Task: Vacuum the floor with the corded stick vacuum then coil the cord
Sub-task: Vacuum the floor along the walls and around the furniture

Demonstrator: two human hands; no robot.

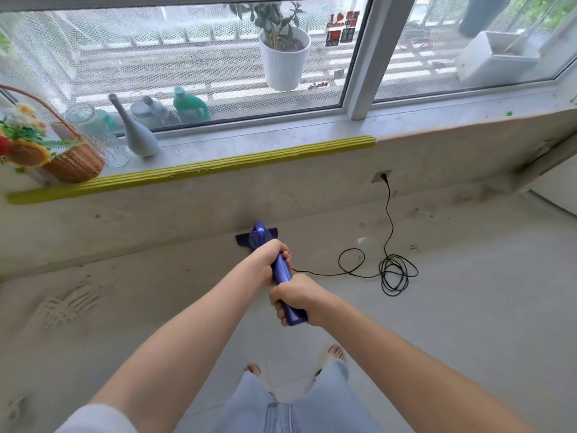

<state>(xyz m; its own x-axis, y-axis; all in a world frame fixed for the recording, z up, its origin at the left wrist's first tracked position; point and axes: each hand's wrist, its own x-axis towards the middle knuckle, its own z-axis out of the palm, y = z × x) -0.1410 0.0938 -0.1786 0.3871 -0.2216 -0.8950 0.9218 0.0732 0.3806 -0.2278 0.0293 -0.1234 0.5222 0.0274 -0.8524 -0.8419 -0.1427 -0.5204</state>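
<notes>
A blue stick vacuum [282, 271] points away from me, its flat floor head [242, 239] against the base of the wall under the window. My left hand [270, 254] grips the upper body of the vacuum. My right hand [293, 296] grips the handle end nearer to me. A black cord [388, 214] runs from the vacuum across the pale floor, lies in loose loops [395, 271] to the right, and rises to a wall socket [381, 176].
The window sill with a yellow-green edge strip [199, 170] holds a wicker flower basket [73, 164], a glass vase [93, 129] and a grey bottle vase [137, 132]. My feet [335, 353] stand on the tiled floor below.
</notes>
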